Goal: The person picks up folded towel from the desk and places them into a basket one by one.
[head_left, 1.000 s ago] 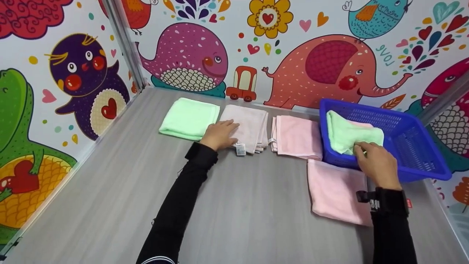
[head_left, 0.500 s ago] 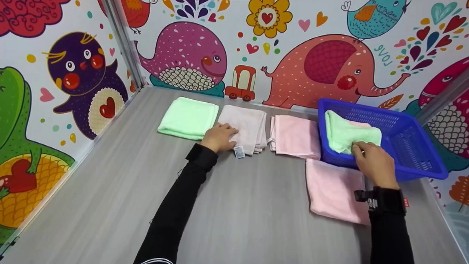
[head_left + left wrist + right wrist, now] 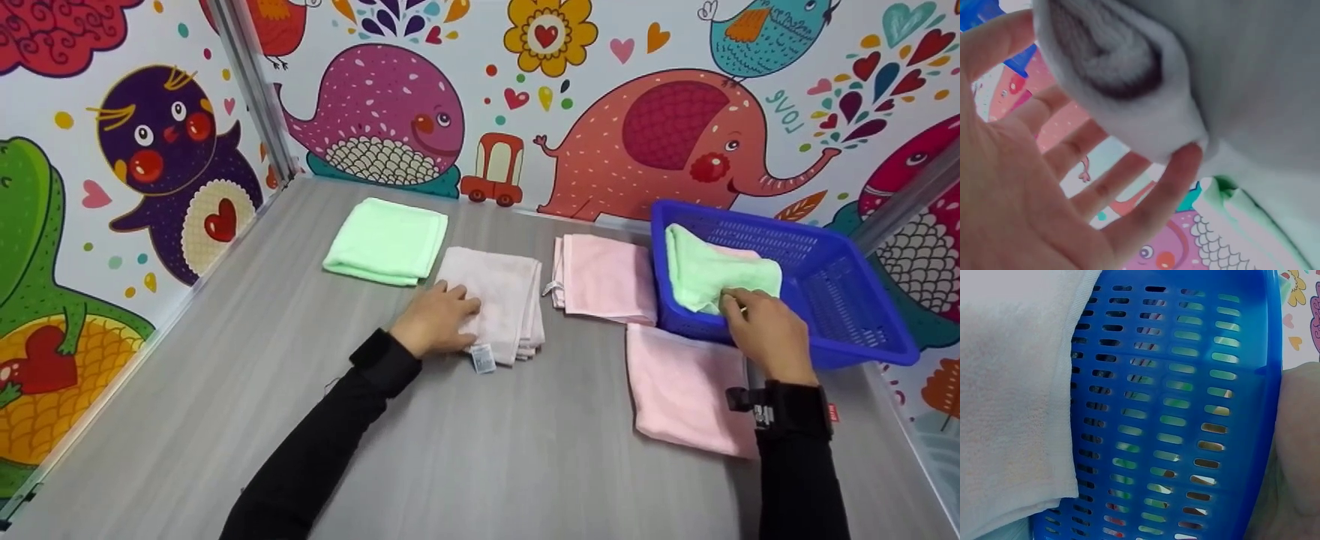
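Observation:
My left hand (image 3: 435, 319) lies at the left side of a folded greyish-pink towel (image 3: 495, 300), its fingers on top. In the left wrist view, the fingers (image 3: 1157, 208) are spread and fairly straight against the towel's rolled edge (image 3: 1140, 118). A white tag (image 3: 483, 358) sticks out at the towel's near corner. At the blue basket's near rim, my right hand (image 3: 769, 330) pinches the edge of a light green towel (image 3: 701, 266), which lies inside over a pink one. In the right wrist view the hand (image 3: 1300, 450) is partly cut off beside the basket wall (image 3: 1185, 382).
Another folded green towel (image 3: 386, 241) lies at the back left. One folded pink towel (image 3: 607, 277) lies left of the blue basket (image 3: 855, 300), and a second pink towel (image 3: 686, 394) lies in front of it. Patterned walls (image 3: 585, 150) border the grey table (image 3: 525, 465).
My left hand has drawn the greyish-pink towel toward the front of the table, away from the back wall. The right hand stays at the basket rim on the green towel.

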Motion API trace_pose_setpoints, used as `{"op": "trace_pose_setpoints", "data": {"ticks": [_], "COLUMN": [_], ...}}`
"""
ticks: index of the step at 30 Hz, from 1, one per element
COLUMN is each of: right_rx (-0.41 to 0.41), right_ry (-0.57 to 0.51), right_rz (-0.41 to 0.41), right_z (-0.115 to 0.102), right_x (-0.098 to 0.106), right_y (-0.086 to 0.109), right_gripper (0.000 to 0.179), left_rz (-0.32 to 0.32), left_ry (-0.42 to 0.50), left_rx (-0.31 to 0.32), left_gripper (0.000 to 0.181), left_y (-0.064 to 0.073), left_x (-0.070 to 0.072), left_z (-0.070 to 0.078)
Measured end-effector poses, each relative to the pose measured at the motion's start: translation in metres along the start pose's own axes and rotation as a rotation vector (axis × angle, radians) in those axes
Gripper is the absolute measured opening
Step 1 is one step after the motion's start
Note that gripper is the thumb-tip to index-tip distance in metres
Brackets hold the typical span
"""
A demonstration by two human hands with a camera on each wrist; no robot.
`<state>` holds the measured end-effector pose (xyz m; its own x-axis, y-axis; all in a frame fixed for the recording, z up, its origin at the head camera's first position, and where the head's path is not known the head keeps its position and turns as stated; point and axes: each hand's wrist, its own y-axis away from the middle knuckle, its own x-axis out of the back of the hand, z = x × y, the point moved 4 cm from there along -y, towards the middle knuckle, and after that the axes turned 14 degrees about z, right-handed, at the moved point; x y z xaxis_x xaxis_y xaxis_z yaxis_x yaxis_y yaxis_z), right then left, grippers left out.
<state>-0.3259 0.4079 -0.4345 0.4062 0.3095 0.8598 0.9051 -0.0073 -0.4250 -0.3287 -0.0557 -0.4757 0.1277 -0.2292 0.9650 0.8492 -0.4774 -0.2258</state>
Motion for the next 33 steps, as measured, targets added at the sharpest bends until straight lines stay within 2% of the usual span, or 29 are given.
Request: {"op": "trace_pose_setpoints", "data": {"ticks": [4,8,17,20,23,26,28,30,33], "right_rx": [-0.002,0.0,-0.002,-0.009,-0.02,-0.032,-0.014,0.007,0.062], "right_ry": [0.009,0.0,-0.001,0.019,0.04,0.021,-0.014,-0.06,-0.144], "right_rz": [-0.013,-0.006,0.009,0.064,0.185,0.336,0.439,0.53,0.603], "right_z": [0.0,-0.001,-0.003,-0.006,-0.012,-0.025,-0.036,-0.051,-0.079], "right_x": [-0.001,-0.001,0.001,0.004,0.007,0.008,0.007,0.006,0.003], "right_y": [0.0,0.001,0.002,0.0,-0.001,-0.001,0.0,0.001,0.004], "right_gripper": [0.05,0.05,0.048,0.044,0.038,0.035,0.034,0.033,0.03], "left_rz": [0.005,-0.029,-0.108,-0.113,-0.087,-0.026,0.005,0.004,-0.05], "left_ry": [0.015,0.023,0.028,0.111,0.262,0.377,0.403,0.408,0.421], "left_rx": [-0.074,-0.118,-0.131,-0.107,-0.043,0.063,0.165,0.255,0.311], "left_gripper": [0.045,0.042,0.042,0.039,0.032,0.033,0.043,0.055,0.066], "left_y": [0.017,0.03,0.047,0.045,0.04,0.038,0.038,0.039,0.041], "left_x": [0.006,0.01,0.016,0.018,0.02,0.02,0.019,0.018,0.013], "left_z": [0.008,0.015,0.029,0.023,0.008,-0.013,-0.026,-0.036,-0.041]}}
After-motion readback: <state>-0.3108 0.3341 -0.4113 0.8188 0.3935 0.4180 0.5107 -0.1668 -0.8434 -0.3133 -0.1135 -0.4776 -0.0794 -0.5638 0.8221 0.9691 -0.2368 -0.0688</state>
